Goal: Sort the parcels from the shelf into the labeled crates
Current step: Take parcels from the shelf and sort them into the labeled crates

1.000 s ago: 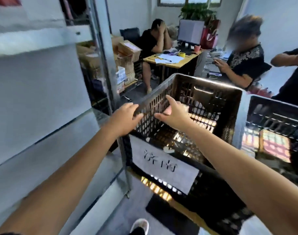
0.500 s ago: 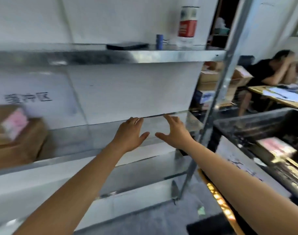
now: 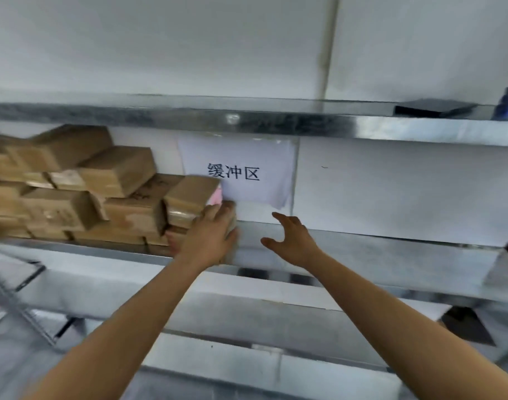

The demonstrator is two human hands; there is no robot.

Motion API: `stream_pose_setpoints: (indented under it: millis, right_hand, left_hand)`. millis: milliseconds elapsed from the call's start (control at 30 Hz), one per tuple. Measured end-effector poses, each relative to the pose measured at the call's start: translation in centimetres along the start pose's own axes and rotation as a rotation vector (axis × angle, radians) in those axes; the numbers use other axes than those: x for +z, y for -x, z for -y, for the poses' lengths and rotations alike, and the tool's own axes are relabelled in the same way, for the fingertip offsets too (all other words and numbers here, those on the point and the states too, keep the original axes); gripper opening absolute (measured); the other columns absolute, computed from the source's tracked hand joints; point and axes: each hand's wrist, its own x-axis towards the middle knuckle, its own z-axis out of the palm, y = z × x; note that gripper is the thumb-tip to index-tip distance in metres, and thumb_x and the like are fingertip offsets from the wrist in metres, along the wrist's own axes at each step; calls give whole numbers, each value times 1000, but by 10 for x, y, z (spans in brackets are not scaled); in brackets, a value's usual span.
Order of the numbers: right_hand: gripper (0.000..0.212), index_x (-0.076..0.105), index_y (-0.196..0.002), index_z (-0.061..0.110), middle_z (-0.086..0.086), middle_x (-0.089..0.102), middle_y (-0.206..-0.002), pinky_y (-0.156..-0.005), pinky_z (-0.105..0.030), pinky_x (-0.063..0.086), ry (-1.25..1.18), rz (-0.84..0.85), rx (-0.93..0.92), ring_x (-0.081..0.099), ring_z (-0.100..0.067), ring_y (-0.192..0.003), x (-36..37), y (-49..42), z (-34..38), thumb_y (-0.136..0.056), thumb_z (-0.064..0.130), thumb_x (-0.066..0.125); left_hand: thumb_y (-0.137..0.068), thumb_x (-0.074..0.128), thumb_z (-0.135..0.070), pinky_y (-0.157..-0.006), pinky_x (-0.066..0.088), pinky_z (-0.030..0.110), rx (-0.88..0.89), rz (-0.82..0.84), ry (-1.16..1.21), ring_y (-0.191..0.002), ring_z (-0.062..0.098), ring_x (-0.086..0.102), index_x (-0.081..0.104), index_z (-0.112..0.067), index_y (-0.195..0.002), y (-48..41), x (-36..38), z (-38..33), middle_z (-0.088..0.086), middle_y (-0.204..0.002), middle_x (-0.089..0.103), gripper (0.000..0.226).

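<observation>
Both hands have travelled left along the shelf (image 3: 362, 249) since half a second ago, when they hung before its bare board with the parcels far off to the side. Now the left hand (image 3: 209, 238) has reached the stack of parcels (image 3: 73, 192).

That stack, brown and taped, fills the left end of the middle board, several layers high. By that, most of the sorting appears to be left. No parcel is lifted yet and no crate is in view, so what has already been sorted cannot be judged.

With the arm stretched forward, the left hand lies against the right end of the stack, its fingertips just under the pink-labelled parcel (image 3: 192, 197) on top. Blur hides whether the fingers have closed round anything. The right hand (image 3: 293, 241) hovers just beside it over the bare board, holding nothing, with fingers spread and thumb turned toward the stack. A paper sign (image 3: 235, 171) hangs on the back wall above both hands.
</observation>
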Motion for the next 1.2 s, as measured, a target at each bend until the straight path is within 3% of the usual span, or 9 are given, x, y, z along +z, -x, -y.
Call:
stream_pose_setpoints:
  millis: [100, 267, 400, 567, 667, 833, 1000, 1100, 1200]
  right_hand:
    - [70, 25, -147, 24, -13, 34, -146, -111, -39, 30, -32, 26, -41, 33, -30, -135, 26, -34, 34, -88, 41, 59]
    - [56, 40, -138, 21, -12, 50, -135, -102, -35, 40, -166, 39, -4, 48, -29, -124, 64, -87, 80, -87, 34, 59]
    - [57, 34, -141, 20, -7, 49, -138, -104, -40, 39, -316, 72, 92, 48, -29, -124, 87, -113, 93, -90, 37, 53]
    - [45, 46, -135, 17, -8, 59, -126, -91, -34, 45, -458, 125, 191, 56, -26, -112, 100, -126, 100, -95, 38, 45]
    - [37, 56, -126, 15, -7, 61, -122, -99, -37, 43, -566, 114, 199, 55, -24, -112, 105, -127, 100, -93, 31, 51]
    - [36, 61, -122, 15, -4, 61, -121, -89, -26, 42, -715, 94, 224, 54, -20, -111, 107, -128, 95, -87, 21, 57]
    - [60, 60, -126, 16, -11, 60, -124, -104, -45, 42, -799, 62, 256, 53, -28, -119, 106, -128, 95, -67, 31, 63]
    - [56, 56, -129, 16, -8, 56, -115, -100, -38, 44, -922, 73, 278, 51, -26, -114, 109, -125, 94, -74, 25, 64]
    - [46, 51, -133, 22, -11, 53, -127, -88, -31, 48, -1075, 65, 291, 49, -27, -120, 111, -124, 93, -88, 16, 58]
  left_hand:
    - [-88, 29, -46, -106, 30, 42, -119, -36, -15, -131, 34, 35, 43, -6, -135, -18, -10, 50, 17, -145, 35, 62]
    - [-97, 38, -38, -112, 25, 42, -224, 17, 26, -137, 35, 23, 32, -10, -142, -59, -5, 118, 15, -153, 18, 54]
    - [-97, 36, -40, -108, 27, 40, -226, 85, 40, -135, 34, 28, 30, -11, -143, -78, -2, 134, 14, -151, 26, 55]
    - [-95, 35, -50, -109, 26, 42, -173, 147, 60, -136, 35, 23, 28, -16, -145, -97, 3, 139, 12, -151, 24, 61]
    - [-91, 37, -57, -107, 28, 42, -159, 142, 54, -134, 37, 24, 34, -22, -143, -100, 6, 139, 13, -150, 24, 62]
    - [-86, 40, -64, -110, 24, 43, -188, 82, 79, -133, 38, 23, 40, -30, -139, -97, 11, 136, 16, -150, 23, 63]
    - [-83, 48, -63, -109, 23, 42, -216, 7, 168, -134, 38, 17, 43, -28, -138, -94, 13, 134, 17, -150, 20, 66]
    - [-81, 52, -63, -108, 24, 41, -221, 1, 215, -134, 38, 16, 44, -27, -137, -94, 12, 133, 16, -148, 22, 68]
    - [-79, 54, -62, -108, 26, 43, -234, -32, 270, -134, 38, 18, 45, -27, -135, -93, 12, 134, 16, -147, 24, 67]
